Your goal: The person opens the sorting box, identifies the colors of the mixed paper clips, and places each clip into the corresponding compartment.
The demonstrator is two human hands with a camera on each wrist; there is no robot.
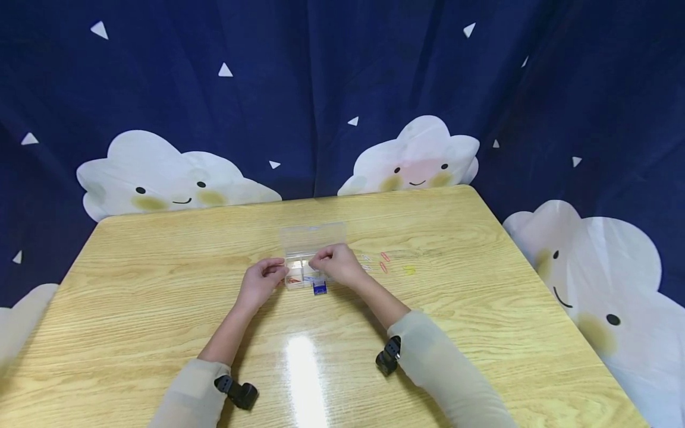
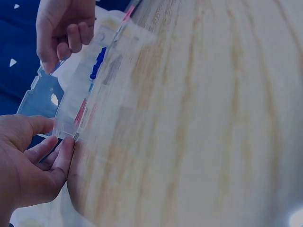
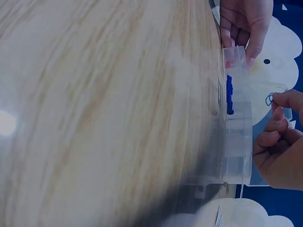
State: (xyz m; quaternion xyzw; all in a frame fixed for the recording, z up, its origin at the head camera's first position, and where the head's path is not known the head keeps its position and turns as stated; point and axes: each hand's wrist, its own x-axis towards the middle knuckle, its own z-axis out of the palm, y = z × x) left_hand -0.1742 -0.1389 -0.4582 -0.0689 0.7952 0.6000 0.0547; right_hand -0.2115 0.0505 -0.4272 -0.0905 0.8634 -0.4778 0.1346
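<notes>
A clear plastic compartment box (image 1: pixel 294 285) stands on the table with its transparent lid (image 1: pixel 313 239) raised at the back and a blue latch (image 1: pixel 319 288) at the front. My left hand (image 1: pixel 263 283) holds the box's left end, thumb and fingers on its corner, as the left wrist view also shows. Over the box, my right hand (image 1: pixel 338 264) pinches a blue paper clip (image 3: pixel 269 99) between thumb and forefinger. Red paper clips (image 2: pixel 80 112) lie in the left compartment. Something bluish lies in the middle compartment, too small to make out.
Right of the box, pink paper clips (image 1: pixel 384 261), yellow paper clips (image 1: pixel 409 270) and whitish paper clips (image 1: pixel 365 259) lie on the wooden table (image 1: pixel 481 309). A dark blue curtain (image 1: pixel 310 89) with cloud prints hangs behind the table's far edge.
</notes>
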